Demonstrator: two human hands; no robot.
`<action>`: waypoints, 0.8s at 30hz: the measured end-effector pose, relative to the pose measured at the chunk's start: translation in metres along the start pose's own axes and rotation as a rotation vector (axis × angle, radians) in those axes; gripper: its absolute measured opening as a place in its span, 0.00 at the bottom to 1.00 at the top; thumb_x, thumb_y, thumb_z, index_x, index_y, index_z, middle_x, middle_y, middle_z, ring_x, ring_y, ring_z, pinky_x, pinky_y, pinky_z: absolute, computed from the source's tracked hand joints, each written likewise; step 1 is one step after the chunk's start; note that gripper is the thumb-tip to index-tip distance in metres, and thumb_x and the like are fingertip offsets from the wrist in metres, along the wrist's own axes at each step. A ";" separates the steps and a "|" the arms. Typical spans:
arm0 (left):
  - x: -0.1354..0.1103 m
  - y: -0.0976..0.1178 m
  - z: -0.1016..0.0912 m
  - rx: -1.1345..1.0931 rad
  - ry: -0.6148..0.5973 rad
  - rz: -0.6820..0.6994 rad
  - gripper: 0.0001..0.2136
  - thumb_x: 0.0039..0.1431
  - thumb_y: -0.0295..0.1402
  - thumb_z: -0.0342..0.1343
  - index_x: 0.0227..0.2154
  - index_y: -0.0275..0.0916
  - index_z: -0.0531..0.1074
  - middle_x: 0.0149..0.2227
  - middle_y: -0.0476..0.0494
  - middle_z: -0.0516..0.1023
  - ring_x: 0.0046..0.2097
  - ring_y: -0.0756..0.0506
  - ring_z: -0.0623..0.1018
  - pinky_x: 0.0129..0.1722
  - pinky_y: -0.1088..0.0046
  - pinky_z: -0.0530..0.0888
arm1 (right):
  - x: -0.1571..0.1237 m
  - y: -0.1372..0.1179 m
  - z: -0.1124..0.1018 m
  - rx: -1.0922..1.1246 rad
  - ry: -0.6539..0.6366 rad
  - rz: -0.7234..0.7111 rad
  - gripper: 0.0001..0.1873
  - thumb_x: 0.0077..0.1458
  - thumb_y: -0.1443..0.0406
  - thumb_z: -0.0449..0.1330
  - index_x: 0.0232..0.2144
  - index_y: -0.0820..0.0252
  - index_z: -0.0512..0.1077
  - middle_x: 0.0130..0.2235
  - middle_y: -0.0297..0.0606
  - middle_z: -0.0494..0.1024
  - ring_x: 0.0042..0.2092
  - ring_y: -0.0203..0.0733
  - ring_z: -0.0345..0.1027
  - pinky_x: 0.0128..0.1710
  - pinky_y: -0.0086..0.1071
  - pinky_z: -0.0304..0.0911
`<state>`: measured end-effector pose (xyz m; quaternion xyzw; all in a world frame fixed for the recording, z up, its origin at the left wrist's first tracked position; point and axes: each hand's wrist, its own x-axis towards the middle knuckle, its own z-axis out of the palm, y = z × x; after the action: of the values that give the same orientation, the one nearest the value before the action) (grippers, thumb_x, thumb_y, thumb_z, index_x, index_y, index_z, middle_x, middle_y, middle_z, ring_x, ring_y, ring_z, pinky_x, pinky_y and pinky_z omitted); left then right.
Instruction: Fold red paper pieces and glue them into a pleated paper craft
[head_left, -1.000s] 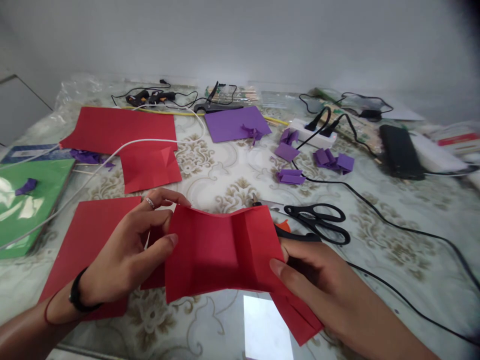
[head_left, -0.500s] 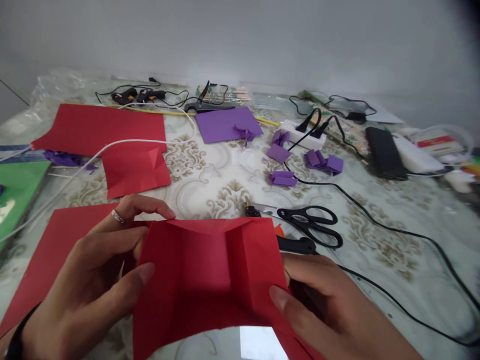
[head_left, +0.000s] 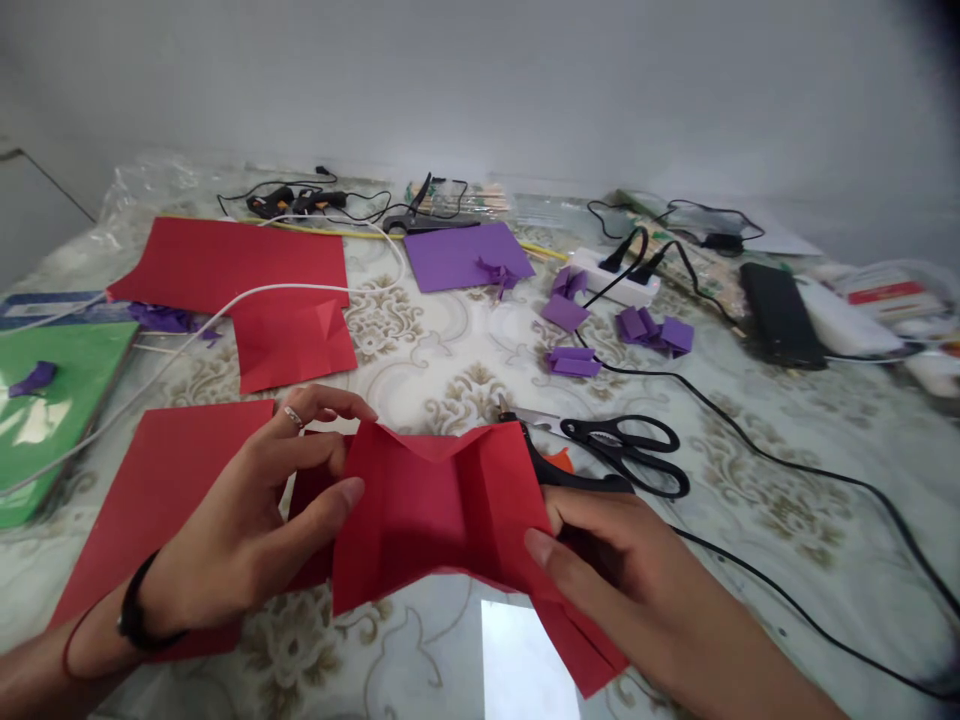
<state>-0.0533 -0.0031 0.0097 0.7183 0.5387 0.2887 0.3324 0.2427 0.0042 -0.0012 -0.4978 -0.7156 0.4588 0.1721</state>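
Observation:
A folded red paper box shape [head_left: 431,505] is held between my two hands, low over the table. Its side walls stand partly up and its front and back edges bow inward. My left hand [head_left: 255,510], with a ring and a dark wristband, pinches the left flap between thumb and fingers. On the right flap, my right hand [head_left: 622,570] grips with the thumb on top and the fingers underneath, out of sight. Under my left wrist lies a flat red paper sheet [head_left: 165,490]. Beyond my right hand rests a black hot glue gun [head_left: 577,478], partly hidden.
Black-handled scissors [head_left: 622,445] lie beside the glue gun. A creased red sheet [head_left: 292,345], a large red sheet [head_left: 247,260] and purple folded pieces [head_left: 574,362] sit farther back. A white power strip [head_left: 615,280] and black cable [head_left: 720,400] occupy the right; a green pack [head_left: 60,420] lies left.
The view has shifted slightly left. The red box shape has tipped and its near edge has risen, so its opening looks narrower. Both hands keep their hold.

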 end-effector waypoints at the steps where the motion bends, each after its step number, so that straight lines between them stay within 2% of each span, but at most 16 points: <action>1: 0.000 0.000 0.001 0.000 -0.005 -0.010 0.18 0.70 0.39 0.54 0.23 0.41 0.69 0.54 0.44 0.76 0.55 0.37 0.75 0.46 0.64 0.77 | 0.000 0.000 0.001 0.007 -0.009 0.000 0.21 0.68 0.57 0.52 0.22 0.56 0.63 0.24 0.32 0.68 0.27 0.38 0.59 0.27 0.31 0.58; 6: 0.002 0.002 0.005 0.001 -0.021 -0.050 0.19 0.71 0.42 0.53 0.24 0.40 0.73 0.58 0.45 0.73 0.47 0.41 0.77 0.40 0.66 0.77 | 0.002 0.001 0.006 0.051 -0.022 0.001 0.22 0.70 0.56 0.52 0.23 0.56 0.59 0.24 0.29 0.64 0.27 0.36 0.58 0.28 0.30 0.55; 8: 0.003 0.000 0.006 0.023 -0.033 -0.032 0.18 0.71 0.43 0.54 0.25 0.40 0.74 0.59 0.45 0.73 0.48 0.41 0.77 0.47 0.62 0.78 | 0.003 0.001 0.009 0.066 -0.032 0.010 0.24 0.70 0.54 0.53 0.23 0.56 0.58 0.24 0.28 0.61 0.27 0.35 0.55 0.27 0.30 0.53; 11: 0.003 -0.005 0.009 0.066 -0.056 0.012 0.14 0.70 0.43 0.57 0.29 0.43 0.77 0.60 0.44 0.72 0.55 0.38 0.74 0.59 0.54 0.74 | 0.005 0.000 0.016 0.115 -0.073 0.042 0.24 0.70 0.53 0.55 0.23 0.56 0.59 0.24 0.27 0.60 0.27 0.35 0.54 0.27 0.29 0.52; 15: 0.003 -0.013 0.015 0.112 -0.032 0.031 0.10 0.68 0.42 0.61 0.33 0.43 0.76 0.60 0.41 0.71 0.60 0.36 0.72 0.62 0.51 0.72 | 0.007 0.001 0.026 0.152 -0.111 0.073 0.22 0.69 0.54 0.56 0.24 0.56 0.62 0.25 0.27 0.64 0.28 0.35 0.57 0.28 0.29 0.53; 18: 0.003 -0.015 0.019 0.159 -0.022 0.068 0.09 0.66 0.43 0.63 0.37 0.43 0.75 0.59 0.40 0.70 0.61 0.35 0.71 0.61 0.50 0.71 | 0.007 0.006 0.033 0.119 -0.068 0.090 0.17 0.67 0.55 0.58 0.28 0.56 0.66 0.27 0.28 0.69 0.30 0.36 0.61 0.30 0.30 0.56; 21: 0.004 -0.016 0.019 0.200 -0.014 0.108 0.09 0.66 0.43 0.64 0.41 0.44 0.74 0.59 0.40 0.71 0.60 0.35 0.72 0.60 0.49 0.71 | 0.006 0.011 0.038 0.109 0.021 0.121 0.09 0.64 0.57 0.62 0.36 0.54 0.68 0.28 0.27 0.72 0.30 0.37 0.66 0.31 0.30 0.59; 24: 0.004 -0.015 0.018 0.249 0.003 0.143 0.14 0.65 0.43 0.65 0.46 0.45 0.71 0.58 0.41 0.72 0.59 0.35 0.72 0.59 0.49 0.72 | 0.006 0.012 0.040 0.090 0.083 0.115 0.08 0.63 0.59 0.63 0.39 0.52 0.67 0.28 0.26 0.72 0.30 0.37 0.67 0.30 0.30 0.60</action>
<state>-0.0469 0.0005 -0.0130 0.7902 0.5182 0.2436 0.2182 0.2188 -0.0094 -0.0335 -0.5486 -0.6568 0.4784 0.1971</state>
